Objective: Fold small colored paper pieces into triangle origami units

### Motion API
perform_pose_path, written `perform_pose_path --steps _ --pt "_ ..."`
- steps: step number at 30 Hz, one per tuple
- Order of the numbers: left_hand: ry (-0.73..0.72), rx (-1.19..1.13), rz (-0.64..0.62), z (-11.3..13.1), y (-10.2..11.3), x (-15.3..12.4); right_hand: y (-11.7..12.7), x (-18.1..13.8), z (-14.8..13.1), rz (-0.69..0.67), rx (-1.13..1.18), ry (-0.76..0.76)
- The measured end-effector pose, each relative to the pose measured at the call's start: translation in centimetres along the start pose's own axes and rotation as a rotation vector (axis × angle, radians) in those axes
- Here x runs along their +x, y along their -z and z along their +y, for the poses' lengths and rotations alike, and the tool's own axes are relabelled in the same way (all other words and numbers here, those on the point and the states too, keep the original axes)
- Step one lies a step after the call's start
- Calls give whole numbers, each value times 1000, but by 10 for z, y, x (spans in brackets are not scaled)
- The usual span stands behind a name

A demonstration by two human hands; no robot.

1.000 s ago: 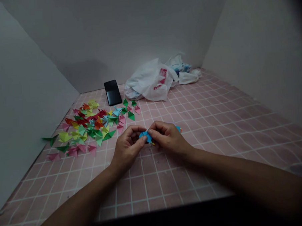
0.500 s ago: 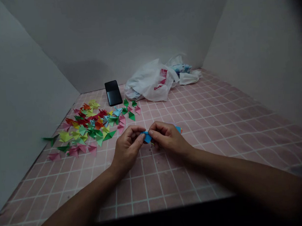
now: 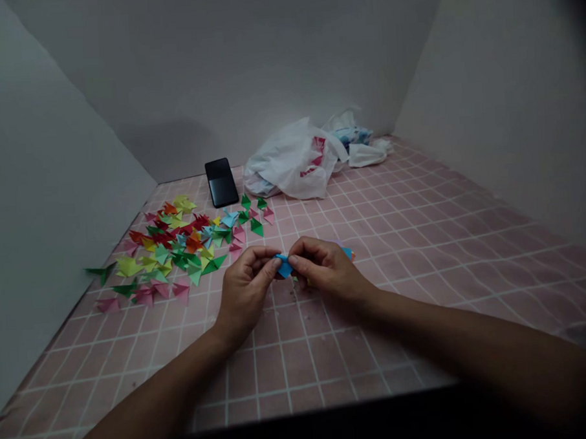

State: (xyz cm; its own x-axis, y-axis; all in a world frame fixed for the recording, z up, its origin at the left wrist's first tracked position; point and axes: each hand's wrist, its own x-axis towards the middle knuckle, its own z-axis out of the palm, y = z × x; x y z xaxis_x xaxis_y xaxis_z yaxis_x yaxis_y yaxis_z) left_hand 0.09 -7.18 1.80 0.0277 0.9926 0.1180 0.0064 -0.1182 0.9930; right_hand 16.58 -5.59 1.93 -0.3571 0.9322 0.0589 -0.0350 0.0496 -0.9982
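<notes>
Pinching a small blue folded paper piece [image 3: 284, 268] between them, the left hand [image 3: 245, 293] and the right hand [image 3: 327, 270] meet over the middle of the pink gridded worktop [image 3: 420, 240]. Each is curled nearly closed, with thumb and forefinger tips on the paper from its own side, a grip that seems meant to steady so small a fold. A loose scatter of coloured folded paper triangles [image 3: 177, 244] lies toward the left edge (within easy reach, it seems), while a black phone [image 3: 222, 182] and a crumpled white plastic bag [image 3: 293, 160] sit along the far edge.
</notes>
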Motion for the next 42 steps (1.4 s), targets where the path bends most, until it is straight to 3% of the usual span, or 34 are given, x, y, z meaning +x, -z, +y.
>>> perform_pose_path --steps 9,17,29,42 --pt "-71 100 -19 2 -1 -3 -1 -1 0 -9 -2 17" --pt "-29 88 -19 3 -1 -1 0 -2 1 7 -69 66" --pt "-5 55 -36 3 -2 -2 3 -1 5 50 -383 370" --pt "55 -32 -16 -3 -5 -3 3 1 9 87 -559 518"
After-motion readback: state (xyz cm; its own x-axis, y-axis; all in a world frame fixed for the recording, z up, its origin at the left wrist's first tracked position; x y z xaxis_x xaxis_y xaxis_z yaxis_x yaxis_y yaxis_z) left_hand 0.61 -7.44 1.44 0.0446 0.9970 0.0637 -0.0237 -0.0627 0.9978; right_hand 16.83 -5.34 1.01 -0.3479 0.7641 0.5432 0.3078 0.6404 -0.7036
